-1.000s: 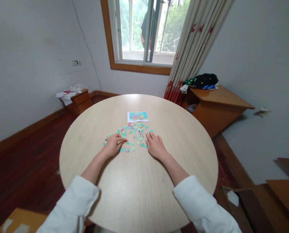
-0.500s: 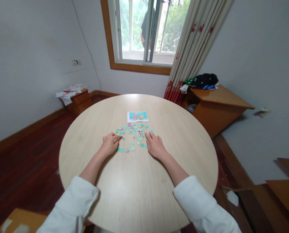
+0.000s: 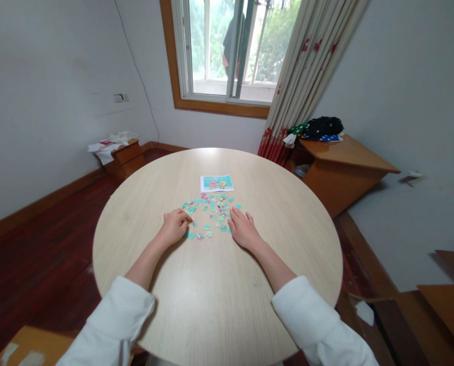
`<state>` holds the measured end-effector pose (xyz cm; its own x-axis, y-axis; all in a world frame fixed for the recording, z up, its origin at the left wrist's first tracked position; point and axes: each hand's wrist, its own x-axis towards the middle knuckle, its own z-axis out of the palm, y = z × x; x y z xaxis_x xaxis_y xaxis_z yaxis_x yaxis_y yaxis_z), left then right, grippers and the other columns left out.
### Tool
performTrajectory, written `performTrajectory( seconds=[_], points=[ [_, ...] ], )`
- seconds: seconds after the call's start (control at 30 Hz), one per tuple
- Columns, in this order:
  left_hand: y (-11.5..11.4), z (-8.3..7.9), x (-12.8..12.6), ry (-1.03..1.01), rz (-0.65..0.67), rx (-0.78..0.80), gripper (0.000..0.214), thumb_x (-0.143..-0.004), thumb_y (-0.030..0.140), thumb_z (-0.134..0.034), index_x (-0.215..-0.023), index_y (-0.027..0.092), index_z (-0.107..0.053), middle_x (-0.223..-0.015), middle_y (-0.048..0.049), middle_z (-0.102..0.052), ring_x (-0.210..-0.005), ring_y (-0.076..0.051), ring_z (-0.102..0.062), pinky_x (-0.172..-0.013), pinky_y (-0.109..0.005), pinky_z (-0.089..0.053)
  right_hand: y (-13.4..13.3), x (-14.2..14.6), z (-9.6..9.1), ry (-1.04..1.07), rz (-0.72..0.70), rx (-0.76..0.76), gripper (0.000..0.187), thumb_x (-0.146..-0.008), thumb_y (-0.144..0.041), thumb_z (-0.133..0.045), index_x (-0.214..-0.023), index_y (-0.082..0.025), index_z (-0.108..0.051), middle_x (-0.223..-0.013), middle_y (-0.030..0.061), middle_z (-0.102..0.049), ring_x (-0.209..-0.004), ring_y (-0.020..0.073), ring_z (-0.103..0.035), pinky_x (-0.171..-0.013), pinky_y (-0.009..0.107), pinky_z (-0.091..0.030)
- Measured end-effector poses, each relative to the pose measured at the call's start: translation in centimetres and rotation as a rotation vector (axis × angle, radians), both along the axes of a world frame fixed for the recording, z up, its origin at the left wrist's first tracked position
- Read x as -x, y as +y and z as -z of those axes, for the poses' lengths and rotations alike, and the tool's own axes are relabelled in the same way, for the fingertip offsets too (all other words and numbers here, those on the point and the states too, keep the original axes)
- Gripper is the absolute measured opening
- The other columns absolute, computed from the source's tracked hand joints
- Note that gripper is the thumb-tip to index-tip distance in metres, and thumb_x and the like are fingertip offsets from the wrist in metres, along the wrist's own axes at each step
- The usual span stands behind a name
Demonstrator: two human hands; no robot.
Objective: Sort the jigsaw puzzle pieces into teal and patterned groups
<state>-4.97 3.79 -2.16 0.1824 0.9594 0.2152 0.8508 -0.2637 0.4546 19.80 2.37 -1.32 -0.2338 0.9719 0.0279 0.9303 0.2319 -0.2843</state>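
Observation:
My left hand point(image 3: 175, 226) is on the table, its fingers bent and close together. At its fingertips is a small puzzle piece point(image 3: 194, 223), and the thumb is mostly hidden. My right hand point(image 3: 244, 229) lies with its fingers stretched out and a little apart, beside the right edge of the loose puzzle pieces point(image 3: 219, 206). These pieces are turquoise, pink, yellow and pale green, scattered between and beyond my hands. Some turquoise pieces point(image 3: 190, 236) lie close under my left hand. Behind them rests a printed picture sheet point(image 3: 217, 183) with cartoon figures on turquoise.
The pieces lie on a round pale wooden table point(image 3: 211, 295). Beyond it are a window point(image 3: 211, 51) and a long curtain point(image 3: 306, 61). A tilted brown cabinet point(image 3: 349, 162) with cloths on top stands at right, a small drawer unit point(image 3: 129, 158) at left. A person is visible outside.
My left hand's fingertips and the piece at them have shifted slightly toward me. The fingers of my right hand have drawn back a little to the right.

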Motion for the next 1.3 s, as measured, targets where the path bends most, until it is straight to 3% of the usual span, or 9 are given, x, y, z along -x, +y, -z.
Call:
performTrajectory(
  seconds=[0.2, 0.4, 0.5, 0.6, 0.7, 0.83, 1.0, 1.1, 1.3],
  points=[
    [-0.22, -0.36, -0.11, -0.002, -0.014, 0.002, 0.031, -0.075, 0.012, -0.040, -0.076, 0.019, -0.071, -0.089, -0.0062, -0.064, -0.087, -0.021, -0.060, -0.090, -0.043, -0.037, 0.41, -0.41, 0.11, 0.033, 0.036, -0.086, 0.043, -0.097, -0.023, -0.028, -0.133, -0.008, -0.047, -0.141, 0.0168, -0.046, -0.131, 0.0207, -0.040, -0.107, 0.033, -0.030],
    [-0.08, -0.40, 0.11, -0.023, -0.031, -0.021, 0.030, -0.075, 0.012, -0.040, -0.077, 0.019, -0.070, -0.091, -0.0064, -0.066, -0.090, -0.022, -0.061, -0.091, -0.042, -0.038, 0.47, -0.67, -0.10, 0.047, 0.074, -0.128, 0.041, -0.095, -0.023, -0.032, -0.129, -0.011, -0.052, -0.138, 0.0155, -0.049, -0.126, 0.0233, -0.045, -0.102, 0.035, -0.032],
    [-0.01, -0.20, 0.17, -0.060, -0.008, -0.029, 0.035, -0.074, 0.010, -0.041, -0.092, 0.019, -0.069, -0.106, -0.0078, -0.067, -0.104, -0.022, -0.060, -0.097, -0.041, -0.036, 0.25, -0.55, -0.06, 0.086, -0.003, -0.154, 0.039, -0.095, -0.025, -0.034, -0.129, -0.015, -0.052, -0.141, 0.0135, -0.049, -0.129, 0.0217, -0.043, -0.104, 0.038, -0.029],
    [-0.12, 0.01, -0.03, -0.069, 0.041, 0.034, 0.045, -0.077, 0.009, -0.039, -0.114, 0.023, -0.062, -0.124, -0.0065, -0.063, -0.117, -0.022, -0.055, -0.108, -0.047, -0.025, -0.08, -0.22, -0.04, 0.111, -0.154, -0.140, 0.039, -0.096, -0.024, -0.034, -0.131, -0.018, -0.051, -0.143, 0.0119, -0.047, -0.133, 0.0201, -0.038, -0.106, 0.042, -0.024],
    [-0.28, 0.08, -0.29, -0.045, 0.051, 0.096, 0.046, -0.082, 0.012, -0.037, -0.121, 0.026, -0.056, -0.129, -0.0053, -0.061, -0.121, -0.022, -0.053, -0.112, -0.052, -0.016, -0.28, -0.03, -0.10, 0.119, -0.227, -0.115, 0.037, -0.096, -0.023, -0.036, -0.128, -0.019, -0.053, -0.139, 0.0115, -0.051, -0.132, 0.0199, -0.040, -0.107, 0.046, -0.020],
    [-0.24, 0.06, -0.28, -0.031, 0.019, 0.091, 0.043, -0.081, 0.010, -0.036, -0.114, 0.025, -0.060, -0.124, -0.0063, -0.064, -0.118, -0.022, -0.054, -0.109, -0.052, -0.020, -0.02, -0.36, -0.07, 0.112, -0.115, -0.142, 0.030, -0.095, -0.021, -0.038, -0.114, -0.020, -0.061, -0.131, 0.0115, -0.058, -0.124, 0.0203, -0.049, -0.105, 0.046, -0.023],
    [-0.10, 0.07, -0.05, -0.038, -0.028, 0.035, 0.042, -0.076, 0.008, -0.038, -0.104, 0.024, -0.064, -0.119, -0.0064, -0.067, -0.118, -0.023, -0.055, -0.104, -0.051, -0.025, 0.48, -0.86, 0.35, 0.112, -0.017, -0.166, 0.028, -0.094, -0.020, -0.040, -0.108, -0.019, -0.064, -0.128, 0.0126, -0.059, -0.121, 0.0221, -0.050, -0.103, 0.048, -0.024],
    [-0.09, 0.07, 0.00, -0.038, -0.039, 0.017, 0.040, -0.075, 0.009, -0.038, -0.101, 0.023, -0.066, -0.116, -0.0066, -0.068, -0.116, -0.023, -0.056, -0.105, -0.052, -0.023, 0.45, -0.77, 0.56, 0.165, -0.046, -0.181, 0.029, -0.093, -0.021, -0.040, -0.111, -0.020, -0.063, -0.129, 0.0125, -0.059, -0.122, 0.0223, -0.049, -0.103, 0.049, -0.024],
    [0.13, 0.11, 0.21, -0.039, -0.063, -0.013, 0.037, -0.077, 0.012, -0.037, -0.098, 0.022, -0.066, -0.109, -0.0063, -0.071, -0.109, -0.022, -0.060, -0.109, -0.054, -0.020, -0.15, -0.14, 0.64, 0.239, -0.255, -0.240, 0.031, -0.090, -0.018, -0.044, -0.113, -0.023, -0.064, -0.136, 0.0124, -0.052, -0.128, 0.0229, -0.043, -0.105, 0.050, -0.023]
  ],
)
